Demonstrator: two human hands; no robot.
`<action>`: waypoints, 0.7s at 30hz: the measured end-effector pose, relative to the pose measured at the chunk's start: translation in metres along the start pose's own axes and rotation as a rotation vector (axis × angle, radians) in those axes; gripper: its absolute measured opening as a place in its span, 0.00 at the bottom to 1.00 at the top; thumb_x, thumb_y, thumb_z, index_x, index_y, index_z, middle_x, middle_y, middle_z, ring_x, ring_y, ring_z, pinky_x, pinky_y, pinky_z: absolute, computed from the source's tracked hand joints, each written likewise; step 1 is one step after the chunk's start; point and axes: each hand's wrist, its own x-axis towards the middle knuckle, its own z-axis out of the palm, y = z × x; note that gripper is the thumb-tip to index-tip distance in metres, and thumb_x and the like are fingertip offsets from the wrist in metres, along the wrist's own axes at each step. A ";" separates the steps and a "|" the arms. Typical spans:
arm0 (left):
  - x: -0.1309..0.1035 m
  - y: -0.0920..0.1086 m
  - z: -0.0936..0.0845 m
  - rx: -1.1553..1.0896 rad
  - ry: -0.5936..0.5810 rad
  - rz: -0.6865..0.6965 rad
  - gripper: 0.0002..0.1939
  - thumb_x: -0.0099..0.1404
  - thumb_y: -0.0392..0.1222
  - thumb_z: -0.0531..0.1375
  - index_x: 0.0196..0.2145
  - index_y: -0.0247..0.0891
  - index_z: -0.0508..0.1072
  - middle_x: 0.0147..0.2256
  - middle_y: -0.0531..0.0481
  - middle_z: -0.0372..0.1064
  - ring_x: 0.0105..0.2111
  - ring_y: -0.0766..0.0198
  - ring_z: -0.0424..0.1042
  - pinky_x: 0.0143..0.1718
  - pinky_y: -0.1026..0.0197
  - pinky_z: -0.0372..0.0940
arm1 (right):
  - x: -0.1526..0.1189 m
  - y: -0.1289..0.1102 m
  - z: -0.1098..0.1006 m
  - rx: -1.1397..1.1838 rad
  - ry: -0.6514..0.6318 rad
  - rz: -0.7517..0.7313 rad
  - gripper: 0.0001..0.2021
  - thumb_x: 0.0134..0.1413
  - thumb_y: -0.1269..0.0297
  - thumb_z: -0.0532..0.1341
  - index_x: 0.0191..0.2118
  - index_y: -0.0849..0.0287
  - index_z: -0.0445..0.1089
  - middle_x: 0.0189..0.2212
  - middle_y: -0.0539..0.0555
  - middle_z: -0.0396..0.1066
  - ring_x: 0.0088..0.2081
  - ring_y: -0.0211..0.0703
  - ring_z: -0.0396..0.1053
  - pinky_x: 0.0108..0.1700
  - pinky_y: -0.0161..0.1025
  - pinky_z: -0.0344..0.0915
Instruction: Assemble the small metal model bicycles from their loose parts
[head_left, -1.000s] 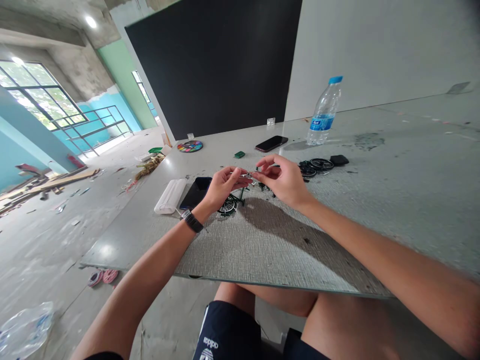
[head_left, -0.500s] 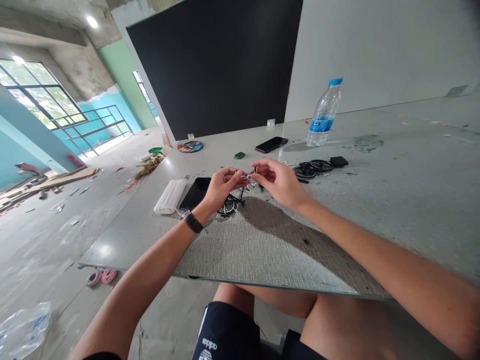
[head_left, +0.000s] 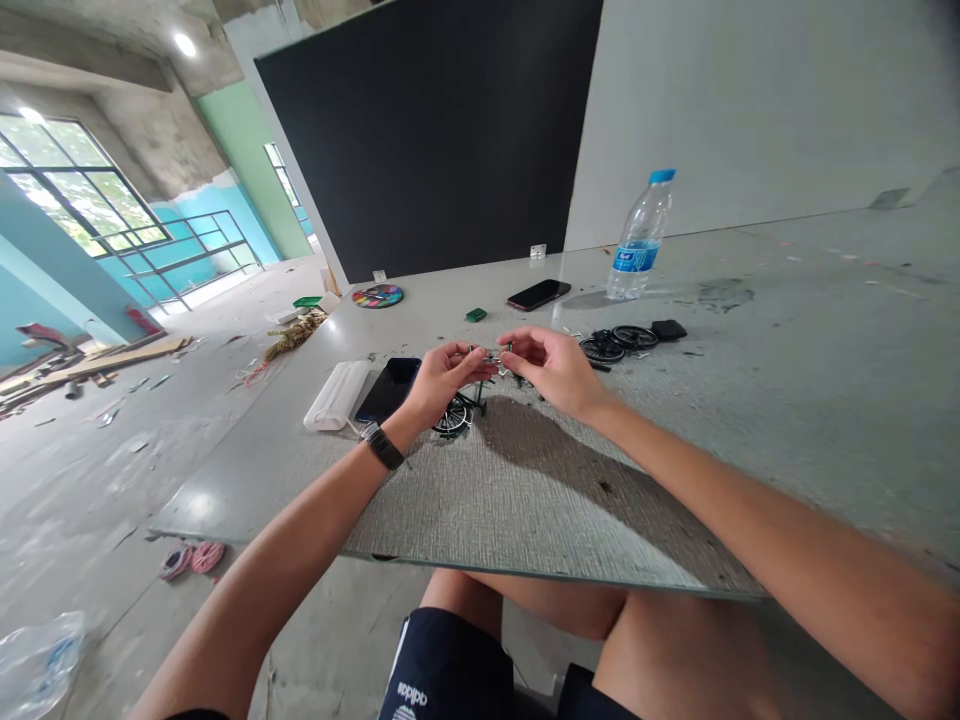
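A single wide head-worn view looks forward and down across the grey textured tabletop (head_left: 420,505), near enough to centre the bare left hand (head_left: 446,375) and bare right hand (head_left: 553,370), and reaches the flat black upright panel (head_left: 435,140) beyond.

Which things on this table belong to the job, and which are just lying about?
Likely the job:
small parts in left hand and right hand
spoked wheel near left hand
two wheels further right

Probably lying about:
bottle
phone near it
colourful disc
white packet
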 end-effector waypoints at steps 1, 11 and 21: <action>0.000 -0.001 0.000 0.009 0.000 -0.001 0.17 0.58 0.49 0.69 0.35 0.32 0.72 0.32 0.46 0.77 0.35 0.63 0.78 0.47 0.55 0.71 | 0.000 0.002 0.000 -0.002 -0.002 -0.003 0.18 0.54 0.51 0.67 0.44 0.60 0.74 0.31 0.53 0.73 0.32 0.42 0.70 0.35 0.42 0.68; -0.001 -0.008 -0.005 0.180 0.001 0.016 0.18 0.52 0.42 0.73 0.40 0.33 0.77 0.38 0.45 0.78 0.36 0.63 0.76 0.43 0.59 0.68 | -0.005 0.001 0.000 -0.004 -0.061 -0.001 0.14 0.57 0.55 0.65 0.43 0.59 0.72 0.30 0.51 0.71 0.32 0.39 0.68 0.35 0.38 0.67; -0.005 -0.007 -0.003 0.211 0.007 0.043 0.13 0.57 0.44 0.69 0.37 0.34 0.79 0.36 0.46 0.78 0.36 0.64 0.74 0.42 0.60 0.68 | -0.006 -0.002 -0.003 0.026 -0.164 0.036 0.16 0.62 0.51 0.61 0.46 0.58 0.69 0.36 0.54 0.74 0.34 0.40 0.72 0.38 0.39 0.69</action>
